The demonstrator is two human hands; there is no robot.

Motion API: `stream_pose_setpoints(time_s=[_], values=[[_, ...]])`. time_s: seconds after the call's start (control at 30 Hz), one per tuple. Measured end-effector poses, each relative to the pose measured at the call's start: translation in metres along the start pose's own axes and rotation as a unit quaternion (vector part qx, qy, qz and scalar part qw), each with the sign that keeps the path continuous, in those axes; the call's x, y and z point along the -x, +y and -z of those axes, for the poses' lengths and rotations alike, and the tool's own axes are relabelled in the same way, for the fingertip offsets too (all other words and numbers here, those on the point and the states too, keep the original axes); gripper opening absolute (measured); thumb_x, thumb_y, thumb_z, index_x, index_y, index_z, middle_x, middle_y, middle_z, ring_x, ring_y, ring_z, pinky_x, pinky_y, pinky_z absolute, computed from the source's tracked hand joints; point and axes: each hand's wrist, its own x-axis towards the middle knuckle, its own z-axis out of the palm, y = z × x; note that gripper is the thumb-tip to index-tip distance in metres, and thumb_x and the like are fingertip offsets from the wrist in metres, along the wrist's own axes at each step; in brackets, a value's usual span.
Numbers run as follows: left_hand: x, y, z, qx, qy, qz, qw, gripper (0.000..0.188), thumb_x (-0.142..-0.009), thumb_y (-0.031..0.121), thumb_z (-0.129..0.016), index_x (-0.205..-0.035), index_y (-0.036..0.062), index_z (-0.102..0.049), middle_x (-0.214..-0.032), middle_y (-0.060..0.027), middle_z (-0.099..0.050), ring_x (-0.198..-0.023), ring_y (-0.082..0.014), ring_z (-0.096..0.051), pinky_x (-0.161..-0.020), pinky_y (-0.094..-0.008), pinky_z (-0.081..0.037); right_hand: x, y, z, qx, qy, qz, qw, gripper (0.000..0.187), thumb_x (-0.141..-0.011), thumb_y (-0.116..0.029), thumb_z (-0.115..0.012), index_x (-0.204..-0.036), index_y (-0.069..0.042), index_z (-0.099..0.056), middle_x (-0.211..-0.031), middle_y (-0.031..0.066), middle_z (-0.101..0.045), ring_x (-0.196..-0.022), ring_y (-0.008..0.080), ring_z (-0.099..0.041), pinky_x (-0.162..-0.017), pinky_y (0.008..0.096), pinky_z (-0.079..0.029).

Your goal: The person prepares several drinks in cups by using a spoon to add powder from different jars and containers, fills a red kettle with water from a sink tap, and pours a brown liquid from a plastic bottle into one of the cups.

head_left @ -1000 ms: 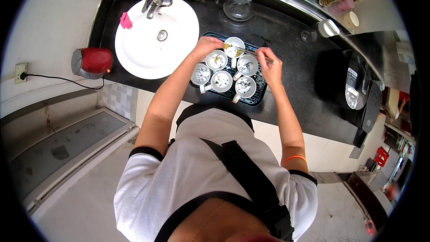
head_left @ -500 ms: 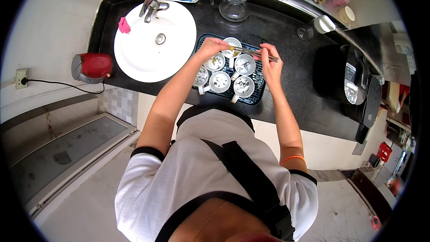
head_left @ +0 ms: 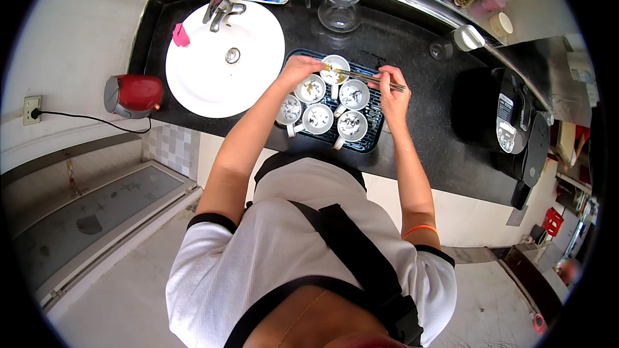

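Observation:
My right hand (head_left: 393, 82) grips a pair of thin metal chopsticks (head_left: 360, 76), which slant left over the farthest white mug (head_left: 338, 60). Yellowish bits show inside that mug and by the chopstick tips. At its left rim, my left hand (head_left: 300, 69) has its fingertips pinched together near the tips; what lies between them is too small to make out. Several more white handled mugs stand around it, among them one (head_left: 311, 90) with a little yellowish matter and one (head_left: 352, 126) at the near right. All stand on a dark slotted tray (head_left: 369, 147).
Left of the tray is a white round basin (head_left: 193, 84) with a metal faucet (head_left: 222, 11). A glass pitcher (head_left: 339, 16) stands behind the mugs. A black appliance (head_left: 483, 106) sits at the right, and a red kettle (head_left: 135, 95) at the far left.
The chopsticks and my right hand have shifted very slightly to the right and down. My left hand stays at the farthest mug; the mugs stand in the same arrangement.

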Motion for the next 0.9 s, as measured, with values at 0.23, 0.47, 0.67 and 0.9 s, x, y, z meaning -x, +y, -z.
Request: stream_pose_setpoints(time_s=[0.23, 0.47, 0.67, 0.9], values=[[0.049, -0.033, 0.033, 0.065, 0.018, 0.011, 0.998, 0.025, -0.076, 0.020, -0.065, -0.092, 0.0010, -0.065, -0.083, -0.0040, -0.065, -0.071, -0.0089, -0.056, -0.062, -0.0202, -0.040, 0.019, -0.018, 0.032, 0.033, -0.028, 0.010, 0.999, 0.010, -0.088, -0.008, -0.049, -0.090, 0.000, -0.056, -0.075, 0.0057, -0.062, -0.066, 0.0108, -0.061, -0.060, 0.0214, -0.049], [0.090, -0.084, 0.049, 0.029, 0.111, 0.010, 0.993, 0.022, -0.075, 0.016, -0.067, -0.090, -0.0002, -0.066, -0.080, -0.0039, -0.065, -0.066, -0.0069, -0.054, -0.062, -0.0212, -0.042, 0.028, 0.001, 0.037, 0.205, -0.119, 0.001, 0.972, 0.009, -0.084, -0.011, -0.055, -0.090, -0.004, -0.058, -0.071, 0.0086, -0.061, -0.068, 0.0141, -0.062, -0.060, 0.0268, -0.047], [0.091, -0.112, 0.048, -0.088, 0.157, -0.043, 0.983, 0.022, -0.074, 0.019, -0.068, -0.083, -0.0001, -0.067, -0.070, -0.0065, -0.060, -0.063, -0.0101, -0.054, -0.059, -0.0238, -0.041, 0.014, -0.002, 0.037, 0.145, -0.121, -0.013, 0.982, 0.013, -0.088, -0.012, -0.051, -0.089, -0.001, -0.058, -0.074, 0.0068, -0.061, -0.066, 0.0127, -0.060, -0.060, 0.0251, -0.047], [0.094, -0.121, 0.048, -0.072, 0.189, -0.029, 0.979, 0.013, -0.076, 0.013, -0.066, -0.079, 0.0005, -0.066, -0.069, 0.0003, -0.059, -0.061, -0.0046, -0.050, -0.057, -0.0190, -0.039, 0.008, -0.009, 0.031, 0.194, -0.171, -0.049, 0.965, 0.016, -0.089, -0.016, -0.050, -0.089, -0.002, -0.057, -0.072, 0.0071, -0.060, -0.063, 0.0121, -0.059, -0.058, 0.0259, -0.046]])
